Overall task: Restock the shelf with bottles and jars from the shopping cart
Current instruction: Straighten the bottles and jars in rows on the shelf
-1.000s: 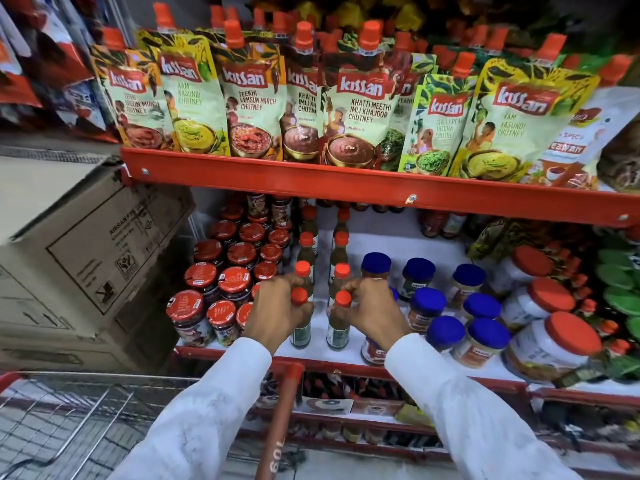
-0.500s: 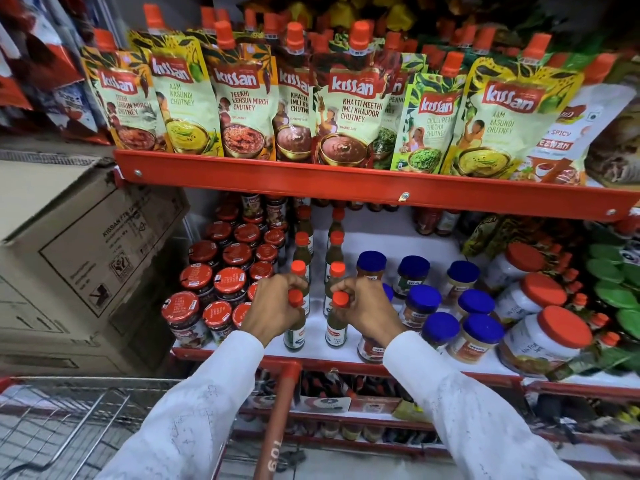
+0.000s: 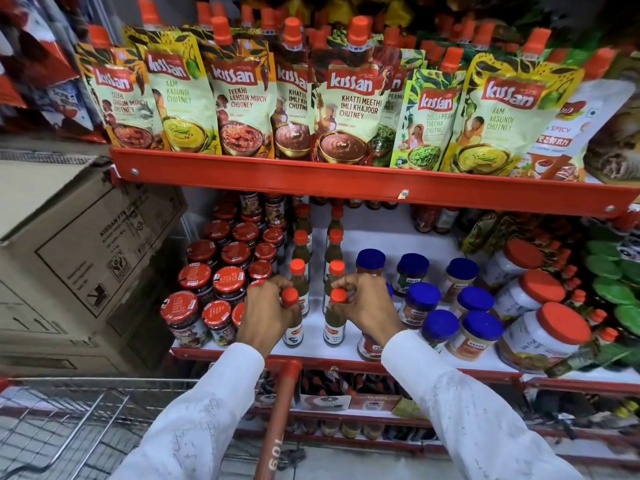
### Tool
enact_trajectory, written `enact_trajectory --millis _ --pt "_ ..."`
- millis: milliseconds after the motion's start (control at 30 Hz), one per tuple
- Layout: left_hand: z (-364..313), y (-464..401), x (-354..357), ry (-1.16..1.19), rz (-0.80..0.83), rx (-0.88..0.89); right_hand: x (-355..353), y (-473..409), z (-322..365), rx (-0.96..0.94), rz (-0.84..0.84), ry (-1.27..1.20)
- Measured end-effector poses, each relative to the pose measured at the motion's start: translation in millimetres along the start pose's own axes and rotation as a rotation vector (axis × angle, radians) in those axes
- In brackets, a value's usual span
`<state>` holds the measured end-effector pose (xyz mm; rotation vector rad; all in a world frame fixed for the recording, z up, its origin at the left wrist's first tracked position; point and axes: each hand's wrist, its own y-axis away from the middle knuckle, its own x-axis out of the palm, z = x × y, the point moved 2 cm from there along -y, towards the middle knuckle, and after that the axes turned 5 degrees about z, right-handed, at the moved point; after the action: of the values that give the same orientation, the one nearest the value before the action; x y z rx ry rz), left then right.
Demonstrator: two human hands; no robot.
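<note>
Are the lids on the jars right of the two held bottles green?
No: the jars beside the right hand wear blue lids, next to two orange-capped bottles.

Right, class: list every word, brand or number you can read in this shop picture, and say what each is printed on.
"Kissan": pouches on the top shelf.
"AAM KASUNDI CHUTNEY": second pouch.
"TEEKHI LEHSUN MIRCH CHUTNEY": third pouch.
"KHATTI MEETHI IMLI KHAJOOR CHUTNEY": middle pouch.
"KISSAN": cardboard box.
"109", seen upside down: cart handle.
Bottle labels under the left hand and right hand, and the jar labels: too small to read.
</note>
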<state>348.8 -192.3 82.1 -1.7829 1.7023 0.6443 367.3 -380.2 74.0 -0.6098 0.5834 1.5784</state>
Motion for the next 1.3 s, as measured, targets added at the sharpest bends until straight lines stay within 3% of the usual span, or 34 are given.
enact_trajectory --millis 1300 --pt "7 -11 6 -0.003 0.086 0.037 8 5 7 -0.032 0.018 0.054"
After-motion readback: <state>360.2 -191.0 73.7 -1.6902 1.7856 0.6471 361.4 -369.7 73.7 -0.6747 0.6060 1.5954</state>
